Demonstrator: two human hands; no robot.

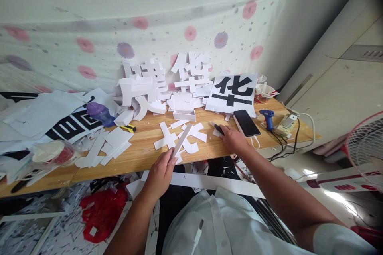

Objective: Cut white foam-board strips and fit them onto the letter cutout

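Observation:
My left hand (160, 171) is closed around the lower end of a narrow pale strip (182, 140), which slants up over the table's front edge. Under and beside the strip lie cut white character pieces (165, 137) on the wooden table (143, 147). Farther right, my right hand (232, 139) is closed on a dark-handled cutter (218, 128), its tip pointing up and left at the tabletop. A black phone (247, 122) on a white block lies just beyond my right hand. Behind it rests a white sheet (231, 95) printed with a black character.
Built-up white characters (191, 72) stand at the back. A blue glue gun (267, 118) and power strip (286, 124) with cables sit right. Left are a yellow cutter (128, 128), paper sheets (38, 113) and a bowl (49, 153). A fan (366, 147) stands at far right.

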